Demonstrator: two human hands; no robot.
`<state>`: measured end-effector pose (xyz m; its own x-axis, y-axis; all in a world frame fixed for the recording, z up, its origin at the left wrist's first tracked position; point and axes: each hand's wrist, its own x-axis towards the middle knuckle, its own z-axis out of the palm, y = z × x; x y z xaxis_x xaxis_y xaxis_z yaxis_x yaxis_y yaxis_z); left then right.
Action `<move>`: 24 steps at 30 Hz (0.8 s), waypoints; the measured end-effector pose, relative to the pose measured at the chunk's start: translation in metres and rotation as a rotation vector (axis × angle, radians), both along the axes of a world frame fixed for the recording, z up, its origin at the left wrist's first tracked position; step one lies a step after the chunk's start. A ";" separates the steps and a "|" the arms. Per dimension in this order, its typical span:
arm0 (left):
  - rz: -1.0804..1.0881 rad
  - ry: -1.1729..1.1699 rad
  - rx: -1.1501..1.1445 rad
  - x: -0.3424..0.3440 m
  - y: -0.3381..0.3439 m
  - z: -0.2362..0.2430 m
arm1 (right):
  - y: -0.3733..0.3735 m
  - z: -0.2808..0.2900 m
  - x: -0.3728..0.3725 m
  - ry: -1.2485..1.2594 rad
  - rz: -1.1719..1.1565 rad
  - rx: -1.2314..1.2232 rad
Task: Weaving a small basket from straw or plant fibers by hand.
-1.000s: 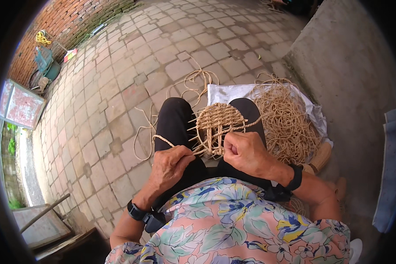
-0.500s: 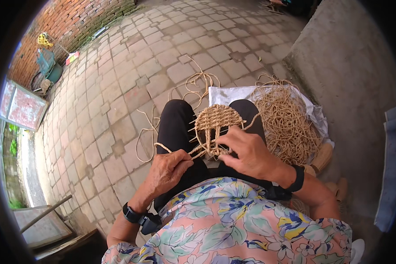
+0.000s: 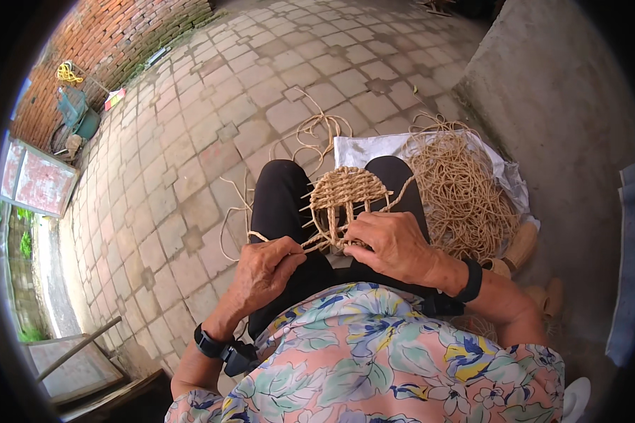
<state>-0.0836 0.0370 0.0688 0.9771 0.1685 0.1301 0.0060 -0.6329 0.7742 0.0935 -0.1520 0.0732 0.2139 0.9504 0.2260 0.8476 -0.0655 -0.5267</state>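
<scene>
Between my knees rests a partly woven straw sole (image 3: 349,188), its far end densely plaited and its near part open cords. My left hand (image 3: 267,270) is closed in a pinch on a straw cord (image 3: 312,243) that runs from the near end of the weave. Behind that hand the cord trails off to the left over my thigh. My right hand (image 3: 391,245) grips the near right side of the woven piece, fingers curled over its cords and thumb below. Another length of cord loops out at the right of the weave.
A tangled heap of straw cord (image 3: 455,194) lies on a white sheet (image 3: 356,149) to the right. Loose cord (image 3: 324,130) curls on the paving ahead. Woven straw pieces (image 3: 521,248) lie by the concrete wall (image 3: 564,120). A green bin (image 3: 86,121) stands far left.
My right hand's fingers have closed in on the near end of the weave, from a more spread pose. My left hand keeps its pinch and has shifted slightly left.
</scene>
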 end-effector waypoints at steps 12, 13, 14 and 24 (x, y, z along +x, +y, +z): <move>-0.313 -0.275 0.669 0.044 0.010 0.052 | -0.004 -0.004 0.005 0.173 -0.012 0.088; -0.314 -0.299 0.695 0.055 0.013 0.055 | -0.005 -0.004 0.006 0.171 -0.015 0.096; -0.314 -0.300 0.700 0.065 0.019 0.054 | -0.005 -0.003 0.007 0.169 -0.014 0.100; -0.606 -0.354 0.637 0.114 0.010 0.069 | 0.024 0.000 0.001 0.667 -0.178 0.145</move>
<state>0.0307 0.0467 0.1379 0.7613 -0.5592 0.3282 -0.6310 -0.7555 0.1765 0.0948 -0.1284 0.0729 0.5003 0.8583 0.1140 0.3240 -0.0635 -0.9439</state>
